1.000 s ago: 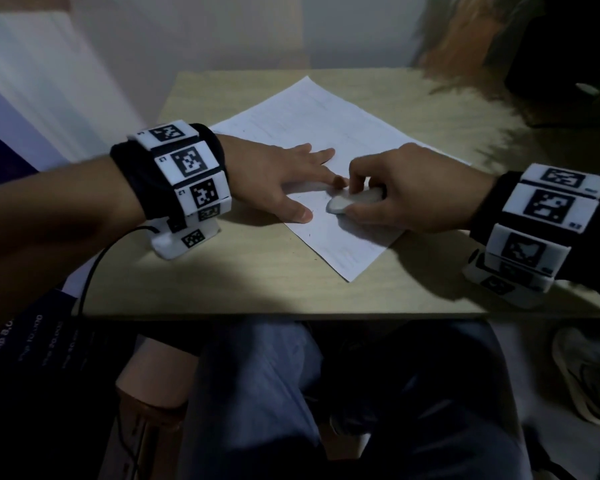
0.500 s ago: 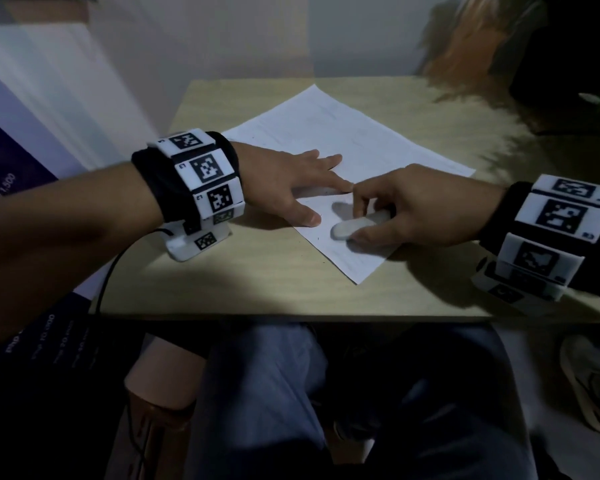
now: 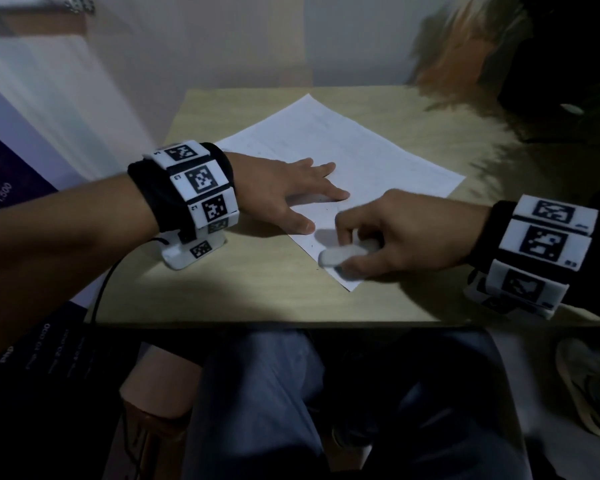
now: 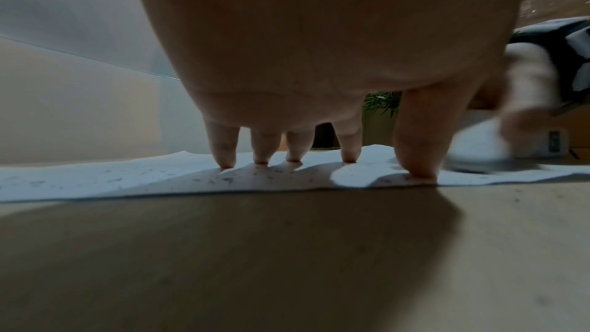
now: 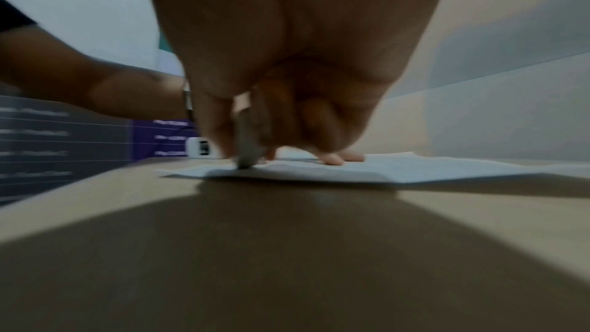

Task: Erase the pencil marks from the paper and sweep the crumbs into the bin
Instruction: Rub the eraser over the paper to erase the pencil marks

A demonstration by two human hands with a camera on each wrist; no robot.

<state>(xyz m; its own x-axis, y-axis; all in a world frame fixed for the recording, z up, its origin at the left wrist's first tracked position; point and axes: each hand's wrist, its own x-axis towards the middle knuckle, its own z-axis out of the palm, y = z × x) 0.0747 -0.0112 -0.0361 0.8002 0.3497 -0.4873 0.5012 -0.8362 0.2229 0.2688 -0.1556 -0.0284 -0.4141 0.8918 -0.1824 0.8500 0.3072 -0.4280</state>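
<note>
A white sheet of paper (image 3: 343,157) lies at an angle on the wooden table (image 3: 222,292). My left hand (image 3: 291,192) presses flat on the paper's near left part, fingers straight and spread, with the fingertips (image 4: 226,163) down on the sheet. My right hand (image 3: 388,233) pinches a white eraser (image 3: 342,255) between thumb and fingers and holds it against the paper near its closest corner. In the right wrist view the eraser (image 5: 247,145) stands on its end on the sheet. Small dark crumbs (image 4: 223,179) dot the paper around my left fingertips. No bin is in view.
A dark purple printed board (image 3: 11,209) leans at the table's left. A plant (image 3: 499,57) overhangs the far right corner. My legs in jeans (image 3: 264,403) are under the near edge, with a brown stool (image 3: 156,403) at the left and a shoe (image 3: 589,382) on the floor at the right.
My right hand has slid the eraser toward me along the paper, from beside my left index finger down to the near corner. The left hand has stayed pressed in place.
</note>
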